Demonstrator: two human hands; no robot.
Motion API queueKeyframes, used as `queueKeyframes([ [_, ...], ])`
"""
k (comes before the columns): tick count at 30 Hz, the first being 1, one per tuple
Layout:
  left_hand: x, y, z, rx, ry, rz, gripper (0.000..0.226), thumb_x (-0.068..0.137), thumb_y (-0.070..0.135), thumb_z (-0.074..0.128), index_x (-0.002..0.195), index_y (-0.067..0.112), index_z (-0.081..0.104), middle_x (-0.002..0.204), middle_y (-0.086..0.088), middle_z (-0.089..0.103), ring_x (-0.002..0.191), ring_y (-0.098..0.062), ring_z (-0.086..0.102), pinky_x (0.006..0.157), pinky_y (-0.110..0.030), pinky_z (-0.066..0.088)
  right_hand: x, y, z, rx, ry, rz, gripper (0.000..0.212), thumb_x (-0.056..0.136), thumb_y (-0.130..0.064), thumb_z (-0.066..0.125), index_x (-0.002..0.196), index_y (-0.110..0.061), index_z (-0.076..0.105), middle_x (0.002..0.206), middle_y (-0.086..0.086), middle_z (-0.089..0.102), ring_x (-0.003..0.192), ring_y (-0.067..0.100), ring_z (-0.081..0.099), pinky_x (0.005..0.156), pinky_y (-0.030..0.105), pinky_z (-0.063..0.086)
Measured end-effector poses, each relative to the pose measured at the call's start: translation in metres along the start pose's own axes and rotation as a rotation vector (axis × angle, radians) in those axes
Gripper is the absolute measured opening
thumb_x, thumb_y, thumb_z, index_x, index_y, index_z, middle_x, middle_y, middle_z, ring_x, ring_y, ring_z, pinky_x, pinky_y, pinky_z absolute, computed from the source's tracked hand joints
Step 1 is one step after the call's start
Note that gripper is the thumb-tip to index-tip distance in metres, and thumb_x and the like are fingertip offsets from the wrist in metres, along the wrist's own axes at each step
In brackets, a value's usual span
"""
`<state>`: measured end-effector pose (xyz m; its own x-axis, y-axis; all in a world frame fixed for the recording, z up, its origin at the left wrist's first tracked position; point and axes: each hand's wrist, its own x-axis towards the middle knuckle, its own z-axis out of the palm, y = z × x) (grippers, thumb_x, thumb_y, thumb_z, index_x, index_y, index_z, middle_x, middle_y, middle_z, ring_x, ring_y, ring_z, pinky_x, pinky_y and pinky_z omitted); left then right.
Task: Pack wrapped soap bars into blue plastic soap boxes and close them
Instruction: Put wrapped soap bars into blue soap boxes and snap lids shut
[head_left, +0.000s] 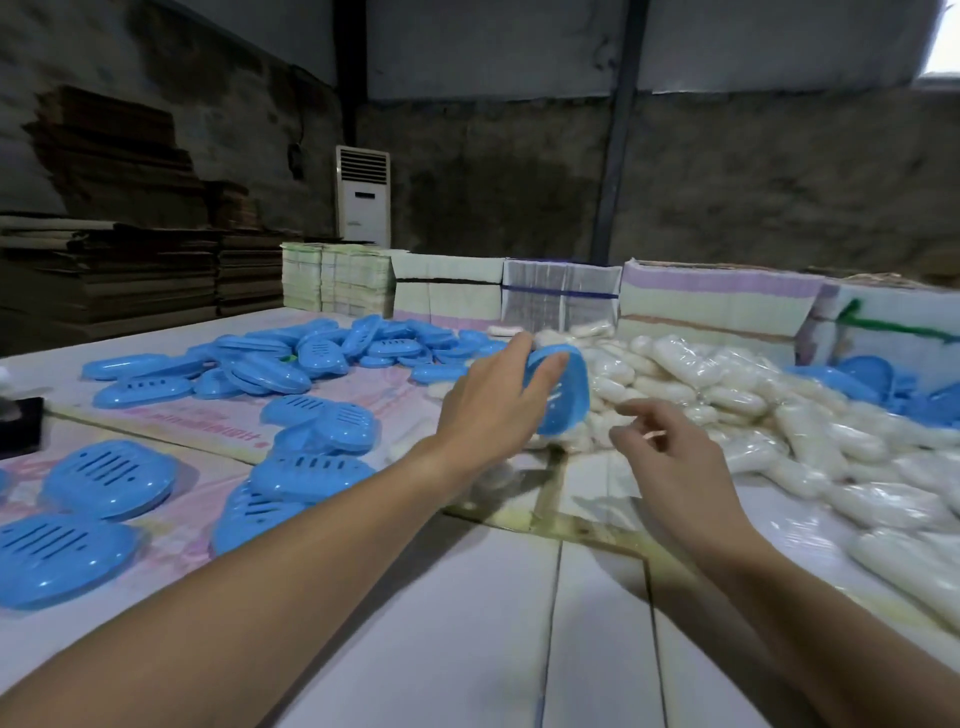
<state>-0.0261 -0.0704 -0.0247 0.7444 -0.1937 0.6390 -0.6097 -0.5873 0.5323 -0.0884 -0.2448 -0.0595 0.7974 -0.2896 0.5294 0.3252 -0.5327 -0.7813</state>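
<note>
My left hand (493, 400) grips a blue plastic soap box (563, 395) at the middle of the table, tilted on edge, with my thumb over its slotted face. Just to its right my right hand (670, 457) hovers with fingers loosely spread and holds nothing. A big heap of white wrapped soap bars (753, 410) lies under and to the right of both hands. Several closed blue soap boxes (311, 436) lie to the left of my left arm.
More blue boxes form a pile (291, 358) at the far left, and others lie at the right edge (893, 384). Bundled stacks of printed paper (561, 296) line the table's far side. A dark block (21, 426) sits at the left edge. White table boards (467, 623) lie near me.
</note>
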Motion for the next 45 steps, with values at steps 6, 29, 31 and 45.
queueKeyframes([
  [6, -0.019, -0.010, 0.029, -0.245, -0.177, -0.182, 0.035, 0.103, 0.039, 0.046, 0.078, 0.015, 0.055, 0.068, 0.005, 0.055, 0.068, -0.018, 0.056, 0.065, -0.024, 0.045, 0.004, 0.007, -0.003, 0.090, -0.087, 0.130, 0.014, 0.091, -0.031, 0.059, 0.084, -0.025, 0.070, 0.084, -0.010, 0.068, 0.084, 0.012, 0.061, 0.073, 0.029, 0.044],
  [29, -0.043, -0.006, 0.023, -0.158, -0.577, 0.060, 0.054, 0.073, 0.049, 0.083, 0.120, 0.037, 0.059, 0.100, 0.019, 0.057, 0.084, -0.006, 0.059, 0.074, -0.017, 0.048, 0.029, 0.034, -0.057, -0.655, -0.051, 0.041, 0.033, 0.084, -0.012, 0.062, 0.114, -0.025, 0.068, 0.114, 0.002, 0.065, 0.105, 0.023, 0.055, 0.088, 0.033, 0.045],
  [31, -0.042, -0.008, 0.025, -0.154, -0.577, 0.062, 0.054, 0.074, 0.050, 0.082, 0.121, 0.037, 0.059, 0.100, 0.020, 0.057, 0.082, -0.003, 0.058, 0.070, -0.011, 0.044, 0.029, 0.044, -0.061, -0.916, -0.082, 0.058, 0.050, 0.086, -0.016, 0.061, 0.133, -0.032, 0.054, 0.140, -0.003, 0.051, 0.126, 0.031, 0.039, 0.099, 0.041, 0.039],
  [45, -0.038, -0.012, 0.031, -0.057, -0.649, 0.125, 0.065, 0.068, 0.071, 0.057, 0.126, 0.043, 0.058, 0.106, 0.028, 0.058, 0.084, 0.002, 0.057, 0.084, -0.027, 0.050, 0.043, 0.049, -0.061, -1.315, -0.392, -0.032, 0.044, 0.091, -0.033, 0.053, 0.132, -0.044, 0.044, 0.136, -0.009, 0.048, 0.129, 0.027, 0.033, 0.100, 0.051, 0.030],
])
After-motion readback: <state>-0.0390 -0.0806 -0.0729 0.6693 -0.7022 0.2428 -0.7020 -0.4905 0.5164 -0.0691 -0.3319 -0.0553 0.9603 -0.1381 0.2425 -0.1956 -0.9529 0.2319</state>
